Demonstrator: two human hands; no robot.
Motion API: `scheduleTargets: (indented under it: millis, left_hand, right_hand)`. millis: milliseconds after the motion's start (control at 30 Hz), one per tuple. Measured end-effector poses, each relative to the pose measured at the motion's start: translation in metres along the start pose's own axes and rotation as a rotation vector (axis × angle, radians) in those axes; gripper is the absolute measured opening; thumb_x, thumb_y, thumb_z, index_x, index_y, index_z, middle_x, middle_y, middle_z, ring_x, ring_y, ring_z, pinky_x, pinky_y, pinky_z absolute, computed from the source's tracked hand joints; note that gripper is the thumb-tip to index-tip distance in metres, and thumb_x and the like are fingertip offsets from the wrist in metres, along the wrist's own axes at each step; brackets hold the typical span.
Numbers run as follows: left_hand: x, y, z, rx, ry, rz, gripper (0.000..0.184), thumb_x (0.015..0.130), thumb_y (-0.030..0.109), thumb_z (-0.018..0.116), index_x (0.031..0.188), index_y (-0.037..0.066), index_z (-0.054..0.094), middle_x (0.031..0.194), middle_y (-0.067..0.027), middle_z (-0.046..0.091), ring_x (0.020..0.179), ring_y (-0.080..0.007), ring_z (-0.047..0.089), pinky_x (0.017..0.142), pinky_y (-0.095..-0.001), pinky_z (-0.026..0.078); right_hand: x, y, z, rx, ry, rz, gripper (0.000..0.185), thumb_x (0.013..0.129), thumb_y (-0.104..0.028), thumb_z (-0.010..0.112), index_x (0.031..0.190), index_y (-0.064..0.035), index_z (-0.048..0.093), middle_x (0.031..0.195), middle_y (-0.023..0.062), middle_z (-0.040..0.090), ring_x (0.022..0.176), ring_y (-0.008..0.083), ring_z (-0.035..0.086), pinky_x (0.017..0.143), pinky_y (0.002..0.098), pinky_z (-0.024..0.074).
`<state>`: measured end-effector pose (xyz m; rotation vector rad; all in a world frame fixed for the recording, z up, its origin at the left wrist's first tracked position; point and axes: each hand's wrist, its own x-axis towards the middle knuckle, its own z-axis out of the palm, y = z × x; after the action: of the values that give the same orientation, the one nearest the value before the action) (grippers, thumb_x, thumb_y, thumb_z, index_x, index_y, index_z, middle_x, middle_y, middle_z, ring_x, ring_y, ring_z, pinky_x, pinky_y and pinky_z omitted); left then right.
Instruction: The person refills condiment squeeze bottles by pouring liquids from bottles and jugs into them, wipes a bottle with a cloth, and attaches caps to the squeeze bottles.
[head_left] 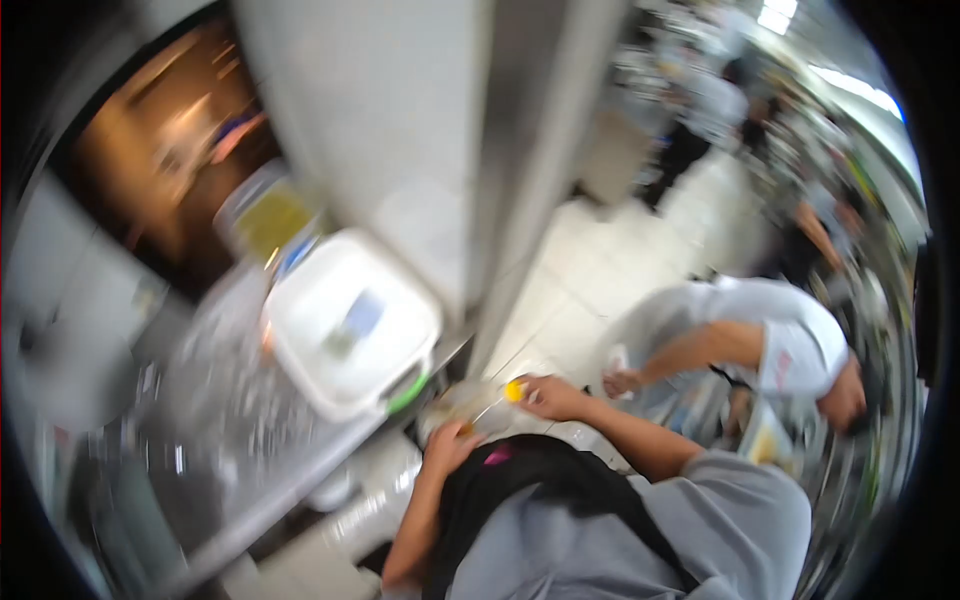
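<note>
The whole view is smeared by motion. In front of my black apron, both hands are close together at waist height. My right hand is closed, its fingers pinching a small round yellow object, which looks like a cap or lid; the blur hides its exact kind. My left hand is curled lower and to the left, at the near side of a clear, see-through item, perhaps a plastic bag or container. What its fingers hold, if anything, I cannot make out. A thin pale streak runs between the two hands.
Left of me is a metal counter bearing a white square tub with a green handle and a clear container with yellowish contents. A wall pillar rises ahead. At right, a person in white bends over; others stand farther back.
</note>
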<state>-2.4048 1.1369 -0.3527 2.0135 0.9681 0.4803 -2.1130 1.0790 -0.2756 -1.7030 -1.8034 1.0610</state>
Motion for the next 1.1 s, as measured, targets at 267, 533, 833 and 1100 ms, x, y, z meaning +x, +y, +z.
scheduleTargets:
  millis: [267, 533, 833, 1100]
  left_hand:
    - [0.065, -0.032, -0.064, -0.126, -0.305, 0.031, 0.042, 0.080, 0.037, 0.082, 0.101, 0.003, 0.070, 0.093, -0.0250, 0.071, 0.088, -0.0463, 0.068, 0.076, -0.0468, 0.051]
    - [0.106, 0.001, -0.068, -0.146, -0.524, 0.172, 0.037, 0.084, 0.031, 0.082, 0.105, 0.002, 0.072, 0.086, -0.0185, 0.071, 0.080, -0.0239, 0.071, 0.074, -0.0370, 0.053]
    - [0.111, -0.014, -0.055, 0.009, -0.628, 0.120, 0.038, 0.088, 0.037, 0.082, 0.097, 0.001, 0.071, 0.082, -0.0176, 0.070, 0.070, -0.0231, 0.066, 0.070, -0.0368, 0.053]
    - [0.090, -0.040, -0.053, -0.250, -0.799, 0.163, 0.038, 0.099, 0.038, 0.070, 0.102, 0.000, 0.070, 0.089, -0.0156, 0.073, 0.080, -0.0241, 0.068, 0.077, -0.0369, 0.053]
  right_hand:
    - [0.023, -0.054, -0.009, -0.066, 0.201, 0.119, 0.048, 0.096, -0.029, 0.070, 0.140, -0.0136, 0.059, 0.102, 0.0139, 0.076, 0.086, 0.0316, 0.075, 0.080, 0.0439, 0.0584]
    - [-0.002, -0.035, 0.003, 0.066, 0.430, 0.298, 0.048, 0.094, -0.050, 0.072, 0.117, -0.0084, 0.064, 0.095, 0.0153, 0.075, 0.083, 0.0334, 0.075, 0.077, 0.0431, 0.0586]
    - [-0.005, -0.048, 0.031, 0.111, 0.660, 0.339, 0.052, 0.094, -0.048, 0.072, 0.128, -0.0093, 0.062, 0.108, 0.0163, 0.072, 0.087, 0.0319, 0.073, 0.078, 0.0411, 0.0582]
    - [-0.013, -0.067, 0.086, 0.074, 0.805, 0.486, 0.053, 0.095, -0.038, 0.073, 0.135, -0.0062, 0.062, 0.117, 0.0191, 0.071, 0.085, 0.0297, 0.075, 0.080, 0.0412, 0.0585]
